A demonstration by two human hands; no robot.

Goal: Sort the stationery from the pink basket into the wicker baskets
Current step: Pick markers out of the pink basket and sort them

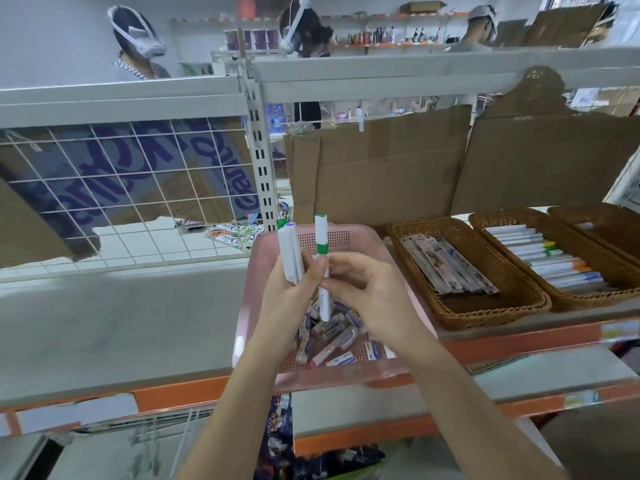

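The pink basket [346, 374] stands on the shelf in front of me, with several small wrapped erasers [334, 332] in its bottom. My left hand [291, 296] grips two white markers [290, 252] upright above it. My right hand [363, 292] pinches a white marker with a green cap [322, 244], also upright, right next to the left hand. To the right stand three wicker baskets: the nearest [460, 313] holds flat printed packets, the middle one [588, 296] holds several white markers, and the far one [602, 223] is mostly cut off.
Cardboard sheets [377, 168] line the shelf back behind the baskets. A white wire grid [114, 188] and a slotted upright post [258, 150] stand to the left. The orange shelf edge [180, 393] runs below. People wearing headsets stand beyond the shelf top.
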